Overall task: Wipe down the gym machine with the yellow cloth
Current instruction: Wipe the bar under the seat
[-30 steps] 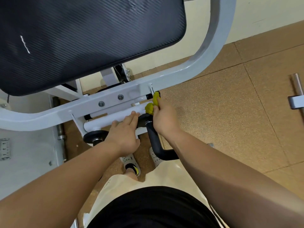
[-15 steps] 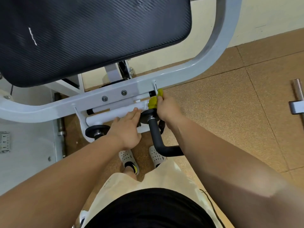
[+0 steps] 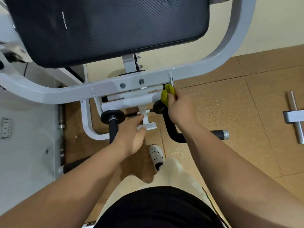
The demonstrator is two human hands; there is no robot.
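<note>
The gym machine has a white curved frame [image 3: 69, 92] under a black pad [image 3: 107, 28]. Below the frame runs a white tube [image 3: 128, 102] with two black handles. My right hand [image 3: 179, 111] holds the bunched yellow cloth [image 3: 167, 94] against the right end of the white tube, next to a small bracket on the frame. My left hand [image 3: 131, 137] hovers lower, over the left black handle [image 3: 113, 127] and beside a small white bracket [image 3: 146, 119], fingers loosely apart and holding nothing.
The right black handle [image 3: 174, 134] curves out under my right forearm and ends in a metal cap [image 3: 224, 134]. A grey metal bar [image 3: 294, 116] of another machine lies on the brown floor at the right. A grey base plate [image 3: 29, 145] fills the left.
My left hand has come off the white tube and dropped down toward the left handle. My right hand keeps the cloth at the tube's right end. The camera has shifted a little.
</note>
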